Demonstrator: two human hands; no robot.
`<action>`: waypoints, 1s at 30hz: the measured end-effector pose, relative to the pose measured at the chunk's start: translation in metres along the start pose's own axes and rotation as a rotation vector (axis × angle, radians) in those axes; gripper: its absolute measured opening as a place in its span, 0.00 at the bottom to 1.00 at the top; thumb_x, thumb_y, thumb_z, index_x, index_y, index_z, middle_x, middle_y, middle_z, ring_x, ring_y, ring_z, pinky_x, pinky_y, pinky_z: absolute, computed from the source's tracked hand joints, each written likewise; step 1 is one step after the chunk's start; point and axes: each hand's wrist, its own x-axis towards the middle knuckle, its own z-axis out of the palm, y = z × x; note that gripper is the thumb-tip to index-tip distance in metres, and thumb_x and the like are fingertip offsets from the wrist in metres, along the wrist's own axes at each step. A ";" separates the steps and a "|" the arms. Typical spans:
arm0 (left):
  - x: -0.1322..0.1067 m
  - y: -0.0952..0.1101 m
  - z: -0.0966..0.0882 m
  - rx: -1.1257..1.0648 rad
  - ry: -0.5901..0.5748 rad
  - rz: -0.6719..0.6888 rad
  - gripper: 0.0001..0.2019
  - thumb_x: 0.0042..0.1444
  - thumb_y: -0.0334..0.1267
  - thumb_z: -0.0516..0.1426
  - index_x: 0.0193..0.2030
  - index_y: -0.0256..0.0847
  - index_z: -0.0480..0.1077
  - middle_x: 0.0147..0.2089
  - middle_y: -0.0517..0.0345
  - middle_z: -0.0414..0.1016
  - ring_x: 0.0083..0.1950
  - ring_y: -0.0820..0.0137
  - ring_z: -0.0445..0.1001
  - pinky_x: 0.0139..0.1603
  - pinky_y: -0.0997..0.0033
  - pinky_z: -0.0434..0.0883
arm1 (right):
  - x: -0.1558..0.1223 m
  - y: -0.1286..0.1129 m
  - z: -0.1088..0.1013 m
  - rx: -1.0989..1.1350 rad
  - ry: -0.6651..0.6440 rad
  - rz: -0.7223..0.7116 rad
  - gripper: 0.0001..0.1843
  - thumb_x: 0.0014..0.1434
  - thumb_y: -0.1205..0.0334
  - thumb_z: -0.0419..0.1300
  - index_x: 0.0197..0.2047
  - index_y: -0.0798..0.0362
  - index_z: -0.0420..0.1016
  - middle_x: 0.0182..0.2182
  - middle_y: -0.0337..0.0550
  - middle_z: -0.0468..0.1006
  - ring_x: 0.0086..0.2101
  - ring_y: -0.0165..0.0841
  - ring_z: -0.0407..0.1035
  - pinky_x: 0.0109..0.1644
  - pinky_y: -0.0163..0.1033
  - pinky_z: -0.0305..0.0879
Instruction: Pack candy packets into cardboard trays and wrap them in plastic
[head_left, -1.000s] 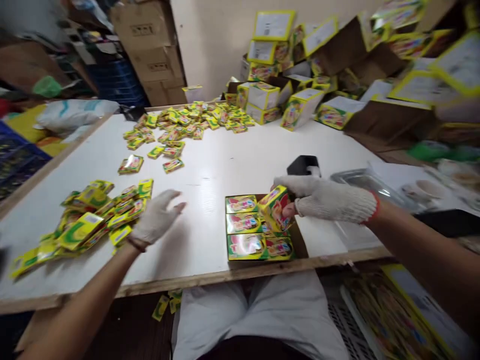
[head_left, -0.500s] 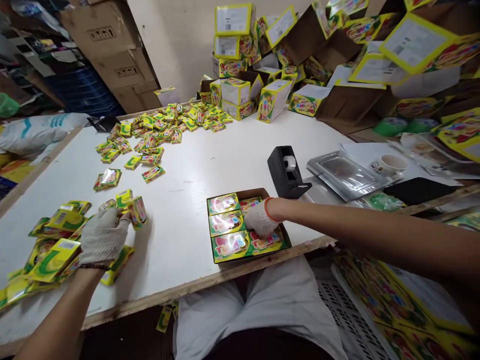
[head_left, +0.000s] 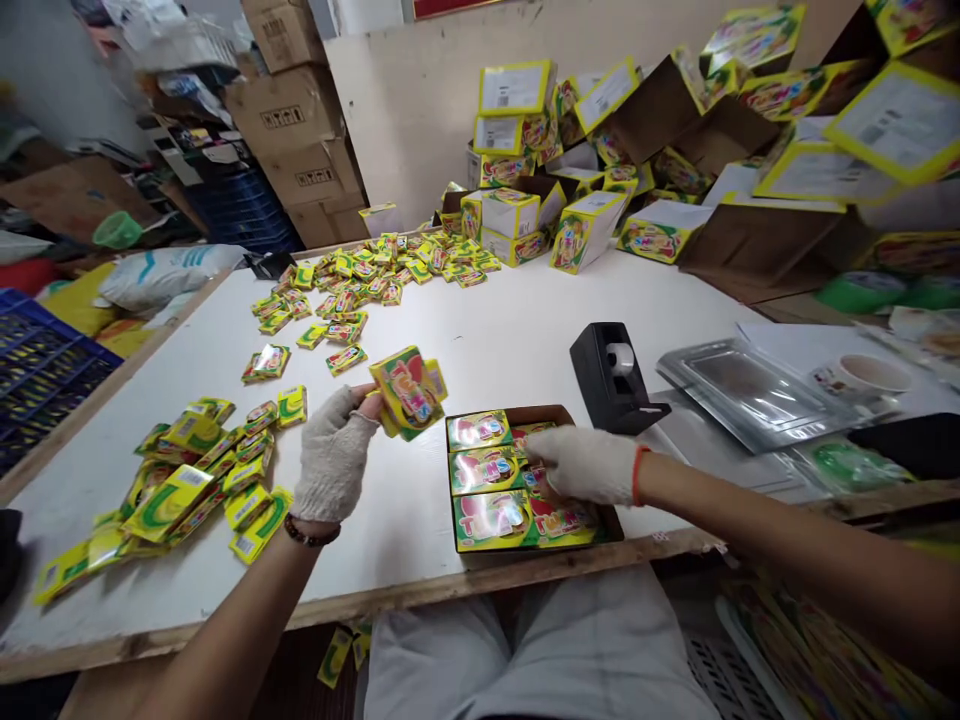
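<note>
Left of box [head_left: 551, 411]: your left hand [head_left: 334, 455], grip holding yellow packets [head_left: 409, 392]. In box: your right hand [head_left: 585, 465], grip spread flat on packed rows [head_left: 487, 515] lettered "TU…".

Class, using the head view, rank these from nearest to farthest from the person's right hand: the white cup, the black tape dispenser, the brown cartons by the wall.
1. Black tape dispenser, just beyond the right hand.
2. White cup, far right.
3. Brown cartons, back left.
</note>
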 end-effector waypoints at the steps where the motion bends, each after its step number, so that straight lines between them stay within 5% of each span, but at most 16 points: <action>1: -0.003 0.005 0.007 -0.041 -0.035 -0.002 0.18 0.56 0.50 0.59 0.43 0.36 0.78 0.35 0.56 0.79 0.34 0.70 0.72 0.35 0.71 0.70 | -0.003 -0.005 -0.010 0.118 0.117 -0.039 0.11 0.56 0.66 0.61 0.43 0.53 0.76 0.34 0.42 0.78 0.35 0.35 0.72 0.37 0.36 0.63; 5: -0.018 0.021 0.034 -0.044 -0.130 0.090 0.14 0.57 0.46 0.59 0.41 0.38 0.78 0.35 0.55 0.79 0.35 0.69 0.73 0.36 0.70 0.70 | -0.008 -0.032 -0.041 0.514 0.386 -0.245 0.11 0.57 0.60 0.60 0.42 0.54 0.71 0.33 0.39 0.75 0.32 0.31 0.67 0.36 0.35 0.62; 10: -0.032 0.026 0.048 0.111 -0.085 0.303 0.11 0.58 0.39 0.57 0.42 0.40 0.79 0.39 0.55 0.80 0.40 0.68 0.75 0.42 0.70 0.71 | 0.005 -0.041 -0.042 0.724 0.391 -0.418 0.11 0.50 0.63 0.62 0.36 0.53 0.65 0.31 0.36 0.72 0.32 0.30 0.65 0.35 0.35 0.63; 15: -0.028 0.014 0.044 0.037 -0.100 0.106 0.13 0.57 0.43 0.59 0.44 0.39 0.79 0.39 0.54 0.80 0.39 0.68 0.74 0.42 0.69 0.71 | 0.001 -0.023 -0.049 0.874 0.341 -0.589 0.12 0.51 0.59 0.62 0.37 0.52 0.65 0.32 0.37 0.75 0.34 0.31 0.69 0.39 0.37 0.68; 18: -0.021 0.004 0.043 -0.173 -0.035 -0.133 0.18 0.51 0.49 0.63 0.42 0.37 0.79 0.31 0.57 0.77 0.31 0.71 0.71 0.33 0.71 0.70 | -0.013 -0.008 -0.066 0.546 0.299 -0.499 0.11 0.53 0.63 0.60 0.41 0.53 0.71 0.35 0.39 0.78 0.36 0.32 0.71 0.41 0.36 0.67; 23: -0.025 0.003 0.058 -0.676 -0.001 -0.442 0.25 0.36 0.49 0.73 0.39 0.37 0.76 0.29 0.62 0.74 0.28 0.77 0.69 0.31 0.74 0.73 | -0.006 0.000 -0.069 -0.277 -0.175 -0.093 0.19 0.52 0.72 0.57 0.47 0.54 0.79 0.37 0.45 0.81 0.33 0.35 0.73 0.35 0.37 0.62; 30: -0.060 0.001 0.098 -0.933 -0.125 -0.676 0.25 0.34 0.44 0.75 0.38 0.36 0.74 0.35 0.61 0.77 0.30 0.78 0.72 0.40 0.70 0.79 | 0.056 -0.008 -0.028 -0.590 -0.426 -0.262 0.17 0.49 0.67 0.65 0.44 0.61 0.82 0.45 0.56 0.81 0.45 0.47 0.74 0.43 0.42 0.66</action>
